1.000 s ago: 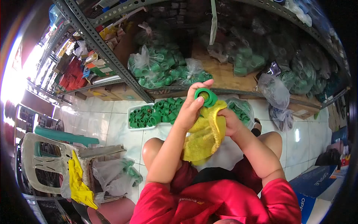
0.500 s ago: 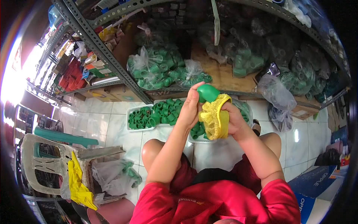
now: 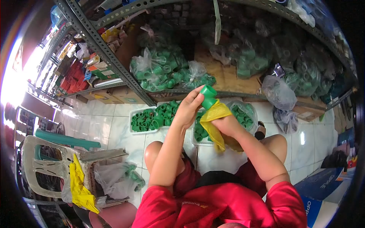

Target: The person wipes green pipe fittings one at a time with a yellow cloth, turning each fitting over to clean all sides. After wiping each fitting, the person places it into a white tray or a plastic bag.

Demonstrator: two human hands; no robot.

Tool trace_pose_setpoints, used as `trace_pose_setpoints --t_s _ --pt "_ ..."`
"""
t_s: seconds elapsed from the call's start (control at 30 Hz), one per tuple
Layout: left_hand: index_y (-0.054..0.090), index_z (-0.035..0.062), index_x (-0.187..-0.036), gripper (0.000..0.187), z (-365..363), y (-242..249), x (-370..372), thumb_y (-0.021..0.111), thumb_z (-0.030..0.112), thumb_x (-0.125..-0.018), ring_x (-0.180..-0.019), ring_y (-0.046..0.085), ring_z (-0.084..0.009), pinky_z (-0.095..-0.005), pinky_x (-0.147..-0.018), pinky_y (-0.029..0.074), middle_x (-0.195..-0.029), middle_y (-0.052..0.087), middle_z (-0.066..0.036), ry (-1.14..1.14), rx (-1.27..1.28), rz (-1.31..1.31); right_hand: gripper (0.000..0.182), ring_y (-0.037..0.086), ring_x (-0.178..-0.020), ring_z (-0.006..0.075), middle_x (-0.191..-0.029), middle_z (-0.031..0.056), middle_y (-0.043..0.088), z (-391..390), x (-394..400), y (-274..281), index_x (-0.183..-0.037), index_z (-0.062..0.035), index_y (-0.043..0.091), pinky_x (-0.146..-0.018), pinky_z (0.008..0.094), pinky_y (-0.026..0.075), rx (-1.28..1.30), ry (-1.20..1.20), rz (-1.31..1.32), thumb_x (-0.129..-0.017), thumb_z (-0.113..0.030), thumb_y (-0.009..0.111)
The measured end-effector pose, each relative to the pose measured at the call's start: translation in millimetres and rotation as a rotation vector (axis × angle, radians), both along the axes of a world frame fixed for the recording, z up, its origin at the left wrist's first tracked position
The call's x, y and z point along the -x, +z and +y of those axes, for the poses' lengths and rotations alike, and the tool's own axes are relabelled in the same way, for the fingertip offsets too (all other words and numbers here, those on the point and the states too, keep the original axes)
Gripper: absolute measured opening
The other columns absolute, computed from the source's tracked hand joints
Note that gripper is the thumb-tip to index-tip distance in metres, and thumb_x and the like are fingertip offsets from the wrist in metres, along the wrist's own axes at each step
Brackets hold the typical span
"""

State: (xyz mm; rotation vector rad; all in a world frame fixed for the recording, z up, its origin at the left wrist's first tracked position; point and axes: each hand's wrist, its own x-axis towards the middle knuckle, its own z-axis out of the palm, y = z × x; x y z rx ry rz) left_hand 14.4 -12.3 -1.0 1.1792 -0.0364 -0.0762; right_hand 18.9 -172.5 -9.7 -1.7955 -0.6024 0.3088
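- Left hand (image 3: 187, 110) had its grip closed on a green pipe fitting (image 3: 208, 96), fingertips pinching it from the left side.
- Right hand (image 3: 225, 125) gripped a yellow cloth (image 3: 213, 121), pressed against the fitting's lower end.
- Below both hands, a white tray (image 3: 134, 114) of green fittings lay on the tiled floor (image 3: 102, 125).

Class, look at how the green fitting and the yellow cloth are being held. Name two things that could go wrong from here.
1. The left hand pinches the fitting by fingertips only, above the tiled floor; it might slip and fall.
2. The cloth hangs loose from the right hand and might slip off the fitting.
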Motion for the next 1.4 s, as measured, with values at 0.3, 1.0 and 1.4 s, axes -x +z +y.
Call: trace_pose_setpoints --t_s 0.3,1.0,1.4 --pt "0.034 0.0042 -0.130 0.050 -1.8 13.7 1.2 0.053 0.018 -0.086 -0.119 0.038 -0.0171 -0.0306 -0.099 0.030 -0.133 0.036 -0.006 -0.199 0.184 -0.313 0.031 0.058 -0.090 0.0186 -0.100 0.0080 0.058 -9.8 -9.8 12.7 -0.108 -0.0041 0.051 -0.080 0.0327 0.047 -0.866 0.153 0.979 -0.077 -0.008 0.054" --pt "0.035 0.0066 -0.128 0.050 -11.4 1.1 -4.5 0.057 0.008 -0.083 -0.109 0.045 -0.0153 -0.0278 -0.094 0.035 -0.121 0.047 -0.007 -0.033 0.157 -0.238 0.028 0.059 -0.086 0.0181 -0.098 0.0080 0.058 -11.0 -13.4 15.7 -0.106 -0.0024 0.051 -0.075 0.0306 0.048 -0.790 0.075 1.042 -0.079 -0.009 0.055" --pt "0.043 0.0032 -0.123 0.041 12.4 8.9 1.1 0.041 0.029 -0.092 -0.087 0.053 -0.0106 -0.0233 -0.075 0.043 -0.105 0.055 -0.005 -0.039 -0.194 0.150 0.033 0.056 -0.091 0.0314 -0.098 0.0148 0.059 0.5 -1.0 1.0 -0.103 -0.0084 0.056 -0.074 0.0340 0.046 0.011 -0.093 -0.200 -0.072 -0.017 0.064"
